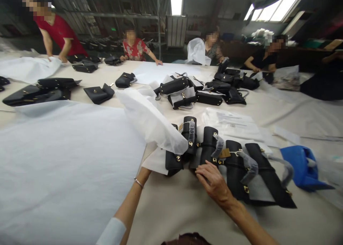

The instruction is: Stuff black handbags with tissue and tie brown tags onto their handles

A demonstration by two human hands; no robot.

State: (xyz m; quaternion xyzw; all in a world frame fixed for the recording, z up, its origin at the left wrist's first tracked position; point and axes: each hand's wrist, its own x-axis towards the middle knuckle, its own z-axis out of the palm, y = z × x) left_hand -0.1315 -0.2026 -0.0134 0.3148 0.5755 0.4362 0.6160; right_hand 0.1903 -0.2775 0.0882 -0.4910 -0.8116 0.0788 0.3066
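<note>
My left hand (146, 173) reaches under a white sheet (157, 161) beside a black handbag (173, 163); its fingers are hidden there. A translucent white wrap (158, 125) stands up over that bag. My right hand (214, 184) has its fingers stretched forward, touching the near end of another black handbag (209, 143). A third handbag (189, 130) lies between them, its handle in clear plastic. Farther right, a black handbag (233, 166) with a brown tag (224, 153) lies next to a similar handbag (268, 173).
Large white sheets (66, 166) cover the table's left side. Printed plastic bags (230, 123) lie beyond the row, and a blue tool (301, 168) sits at the right. More black handbags (175, 86) are heaped mid-table. Several people work along the far side.
</note>
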